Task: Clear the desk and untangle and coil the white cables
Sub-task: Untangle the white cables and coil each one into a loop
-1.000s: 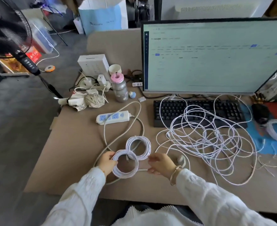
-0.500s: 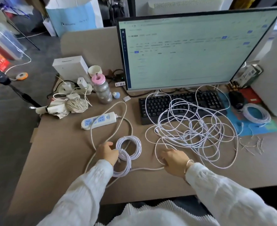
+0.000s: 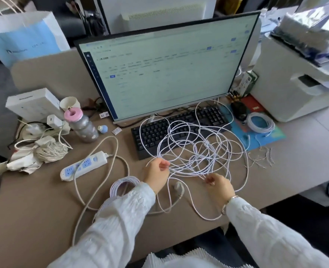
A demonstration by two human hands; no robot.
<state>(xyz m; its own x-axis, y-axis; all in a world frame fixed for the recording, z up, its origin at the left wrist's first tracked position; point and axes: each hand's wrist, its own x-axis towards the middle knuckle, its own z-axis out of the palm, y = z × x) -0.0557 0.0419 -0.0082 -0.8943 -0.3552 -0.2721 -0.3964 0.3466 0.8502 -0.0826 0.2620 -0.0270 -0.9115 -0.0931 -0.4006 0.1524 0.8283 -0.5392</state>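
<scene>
At centre frame, a tangle of white cables (image 3: 196,151) sprawls across the counter (image 3: 34,200) and black keyboard (image 3: 152,132), its spread running left to right. The left hand (image 3: 155,175) pinches a strand at the tangle's left edge; the right hand (image 3: 218,185) pinches strands along its lower edge.

Both hands in the white cable tangle (image 3: 198,149) on the surface (image 3: 295,171), in front of keyboard (image 3: 152,132). Left hand (image 3: 156,174) pinching a strand; right hand (image 3: 218,185) pinching another. Coiled bundle (image 3: 122,185) beside left sleeve. Power strip (image 3: 83,165) further left.
</scene>
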